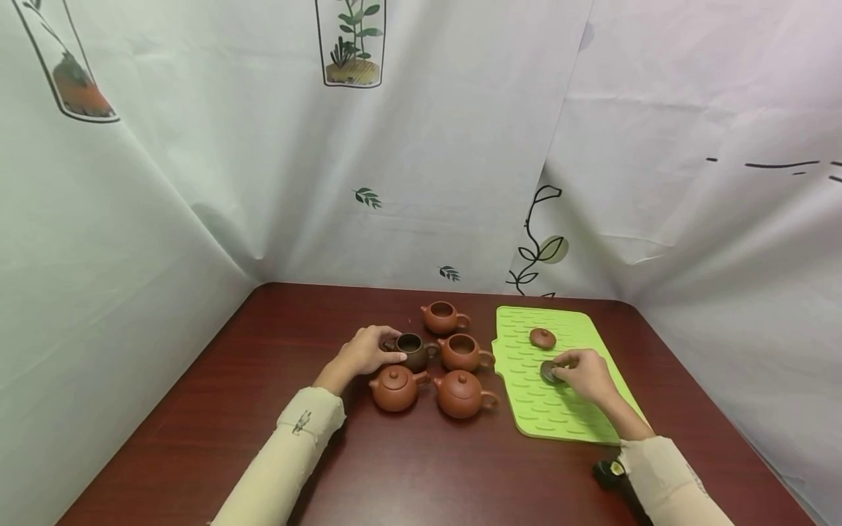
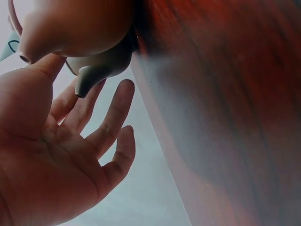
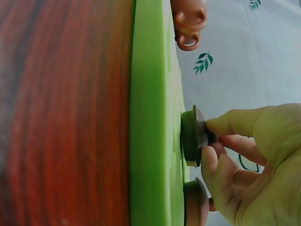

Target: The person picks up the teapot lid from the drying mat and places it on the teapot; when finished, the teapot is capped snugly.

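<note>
My left hand (image 1: 367, 352) is at a lidless dark brown teapot (image 1: 413, 359), thumb on its near side and fingers on the far side around the spout. In the left wrist view, that dark teapot (image 2: 106, 63) shows behind a reddish-brown one, ring and little fingers loosely extended. My right hand (image 1: 588, 375) pinches the knob of a dark lid (image 1: 550, 372) over the green mat (image 1: 526, 416). Seen from the right wrist, the dark lid (image 3: 192, 136) stands close against the mat, thumb and fingertips at its knob. Beside it lies a reddish-brown lid (image 1: 542, 338).
Two lidded reddish-brown teapots, the left one (image 1: 394, 389) and the right one (image 1: 459, 394), stand nearest me. Two lidless ones, a middle one (image 1: 460, 353) and a far one (image 1: 441, 318), stand behind. A small black object (image 1: 608, 473) lies by my right sleeve. White cloth (image 1: 421, 241) hangs behind the table.
</note>
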### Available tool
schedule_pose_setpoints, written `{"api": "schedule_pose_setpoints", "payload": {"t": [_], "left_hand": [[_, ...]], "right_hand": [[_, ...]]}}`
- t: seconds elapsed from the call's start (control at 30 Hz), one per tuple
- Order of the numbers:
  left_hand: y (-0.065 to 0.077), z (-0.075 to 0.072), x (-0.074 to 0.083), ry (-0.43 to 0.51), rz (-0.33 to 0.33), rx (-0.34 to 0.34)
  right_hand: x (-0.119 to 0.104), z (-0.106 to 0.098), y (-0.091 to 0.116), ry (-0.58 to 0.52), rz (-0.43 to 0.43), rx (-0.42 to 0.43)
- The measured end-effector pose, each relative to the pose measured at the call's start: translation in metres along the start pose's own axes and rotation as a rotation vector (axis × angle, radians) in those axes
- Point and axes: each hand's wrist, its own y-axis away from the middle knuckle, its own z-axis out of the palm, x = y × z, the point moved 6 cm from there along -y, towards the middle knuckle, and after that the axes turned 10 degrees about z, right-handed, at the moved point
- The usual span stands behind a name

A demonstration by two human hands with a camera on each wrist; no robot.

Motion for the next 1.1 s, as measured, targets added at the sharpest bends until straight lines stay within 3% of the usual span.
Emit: {"api": "schedule_pose_setpoints", "payload": {"t": [0.57, 1.1], "left_hand": [[0.000, -0.001, 0.001, 0.016, 0.007, 0.006], [0.001, -0.001, 0.002, 0.017, 0.016, 0.004]], "right_hand": [[-0.014, -0.001, 0.001, -0.056, -0.032, 0.051], [-0.031, -0.001, 0.002, -0.130, -0.003, 0.075]]}}
